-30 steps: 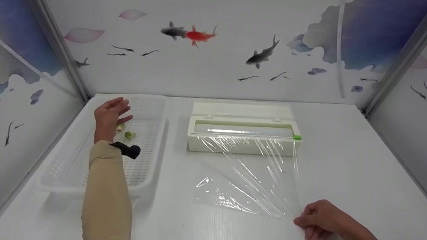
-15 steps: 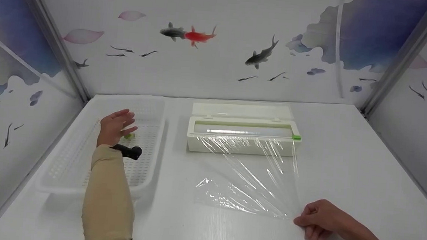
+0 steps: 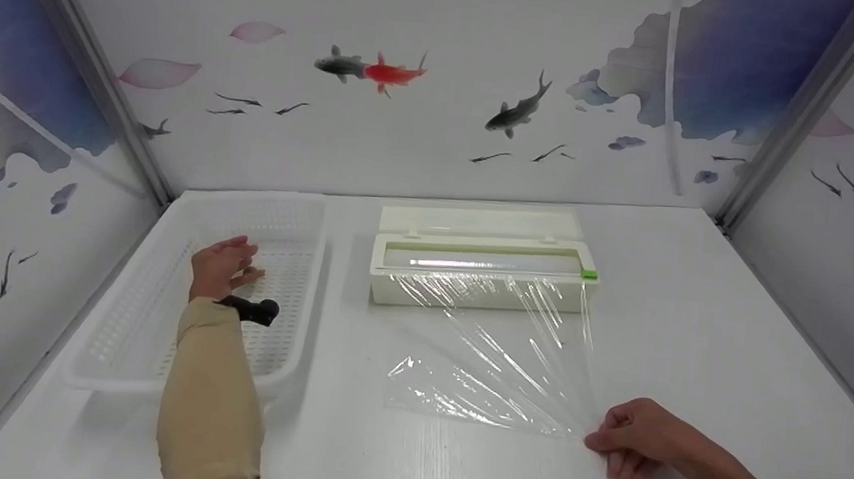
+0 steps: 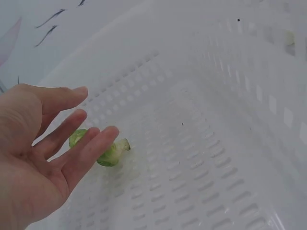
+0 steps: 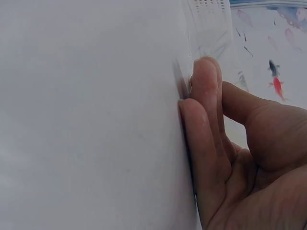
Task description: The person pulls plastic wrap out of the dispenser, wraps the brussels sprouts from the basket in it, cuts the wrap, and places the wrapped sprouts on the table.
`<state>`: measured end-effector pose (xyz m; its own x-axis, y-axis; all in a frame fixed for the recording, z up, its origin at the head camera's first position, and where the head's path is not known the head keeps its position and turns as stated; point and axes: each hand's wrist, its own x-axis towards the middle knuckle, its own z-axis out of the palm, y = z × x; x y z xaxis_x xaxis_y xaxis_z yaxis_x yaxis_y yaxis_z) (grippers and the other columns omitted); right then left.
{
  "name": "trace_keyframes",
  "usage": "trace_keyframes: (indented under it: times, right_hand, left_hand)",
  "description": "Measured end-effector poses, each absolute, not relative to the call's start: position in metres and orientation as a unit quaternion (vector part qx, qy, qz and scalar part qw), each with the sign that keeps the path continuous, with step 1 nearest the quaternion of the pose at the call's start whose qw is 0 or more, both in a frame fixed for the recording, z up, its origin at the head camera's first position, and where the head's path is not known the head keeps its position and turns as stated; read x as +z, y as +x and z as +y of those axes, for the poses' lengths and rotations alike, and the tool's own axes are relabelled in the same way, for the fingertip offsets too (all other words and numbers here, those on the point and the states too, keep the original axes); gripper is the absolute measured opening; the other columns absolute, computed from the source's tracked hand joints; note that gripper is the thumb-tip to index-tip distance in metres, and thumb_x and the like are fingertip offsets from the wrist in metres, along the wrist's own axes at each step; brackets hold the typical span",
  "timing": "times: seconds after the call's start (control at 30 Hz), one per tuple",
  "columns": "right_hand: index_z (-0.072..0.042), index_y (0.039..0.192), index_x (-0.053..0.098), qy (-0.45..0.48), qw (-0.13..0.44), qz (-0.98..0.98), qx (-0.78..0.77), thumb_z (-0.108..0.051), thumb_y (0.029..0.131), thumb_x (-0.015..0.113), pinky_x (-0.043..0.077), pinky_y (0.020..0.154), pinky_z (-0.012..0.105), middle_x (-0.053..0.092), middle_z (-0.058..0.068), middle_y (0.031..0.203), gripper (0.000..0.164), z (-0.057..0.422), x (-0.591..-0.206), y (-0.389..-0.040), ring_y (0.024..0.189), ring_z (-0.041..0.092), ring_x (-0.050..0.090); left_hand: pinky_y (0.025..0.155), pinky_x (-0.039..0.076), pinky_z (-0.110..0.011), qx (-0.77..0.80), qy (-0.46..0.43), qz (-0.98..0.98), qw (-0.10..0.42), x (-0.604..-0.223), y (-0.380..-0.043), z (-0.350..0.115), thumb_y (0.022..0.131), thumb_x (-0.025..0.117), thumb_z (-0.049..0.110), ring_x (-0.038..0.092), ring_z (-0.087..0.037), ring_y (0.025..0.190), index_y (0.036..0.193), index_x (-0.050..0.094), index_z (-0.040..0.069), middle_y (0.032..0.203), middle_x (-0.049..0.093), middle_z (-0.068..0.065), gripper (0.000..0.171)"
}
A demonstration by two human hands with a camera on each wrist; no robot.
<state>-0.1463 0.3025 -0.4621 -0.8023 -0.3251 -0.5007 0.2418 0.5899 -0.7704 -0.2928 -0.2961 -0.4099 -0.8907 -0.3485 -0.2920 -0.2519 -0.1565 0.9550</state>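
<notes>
Inside the white plastic basket (image 3: 293, 328), my left hand (image 3: 222, 266) hovers with fingers spread and loosely bent. Behind those fingers, in the left wrist view, green Brussels sprouts (image 4: 111, 157) show in part on the slotted floor, one with a pale cut stem; the hand hides them in the head view. Whether the fingers touch them, I cannot tell. My right hand (image 3: 642, 439) pinches the near right corner of a clear sheet of cling film (image 3: 493, 372) at the table. That sheet stretches from a cream dispenser box (image 3: 468, 293) with its lid tipped back.
A green slider (image 3: 589, 275) sits at the right end of the dispenser's front edge. The basket stands to the left of the box on the white table (image 3: 411, 464). Printed panels (image 3: 404, 140) with fish and petals enclose the back and sides.
My left hand has come back nearer to me within the basket, now covering the sprouts in the head view. The right hand and the film stay put; the head view shifts slightly.
</notes>
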Motion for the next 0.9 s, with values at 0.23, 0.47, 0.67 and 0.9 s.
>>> trace_keyframes:
  times: [0.23,0.47,0.67,0.9]
  right_hand:
    - [-0.006,0.082,0.064,-0.028,0.317,0.828,-0.462,-0.036,0.088,0.076,0.052,0.050,0.021,0.070,0.000,0.062,0.032,0.303,-0.461,-0.146,0.051,0.007,0.062]
    - [-0.007,0.081,0.063,-0.030,0.315,0.829,-0.461,-0.036,0.089,0.075,0.051,0.050,0.021,0.070,-0.001,0.061,0.032,0.304,-0.461,-0.145,0.051,0.007,0.062]
    - [-0.007,0.081,0.064,-0.031,0.314,0.830,-0.461,-0.036,0.089,0.075,0.051,0.050,0.021,0.070,-0.001,0.061,0.032,0.304,-0.462,-0.145,0.051,0.007,0.063]
    - [-0.007,0.082,0.064,-0.025,0.314,0.831,-0.458,-0.036,0.089,0.075,0.051,0.050,0.021,0.070,-0.001,0.062,0.033,0.304,-0.462,-0.146,0.051,0.008,0.063]
  left_hand:
    - [0.092,0.059,-0.026,-0.724,0.236,-0.647,0.026,-0.402,-0.278,-0.293,0.096,0.062,0.008,0.054,-0.009,0.092,0.134,0.055,0.008,0.112,0.060,0.003,0.039]
    - [0.098,0.056,-0.027,-0.710,0.224,-0.668,-0.014,-0.419,-0.290,-0.300,0.098,0.052,0.000,0.058,-0.011,0.098,0.154,0.033,0.001,0.165,0.025,-0.016,0.060]
    - [0.096,0.057,-0.023,-0.717,0.243,-0.653,-0.025,-0.419,-0.296,-0.301,0.097,0.052,-0.005,0.060,-0.007,0.084,0.154,0.032,-0.001,0.160,0.033,-0.018,0.060]
    - [0.101,0.054,-0.022,-0.774,0.217,-0.593,-0.039,-0.407,-0.291,-0.298,0.097,0.053,-0.007,0.065,-0.004,0.083,0.157,0.022,0.002,0.164,0.025,-0.014,0.069]
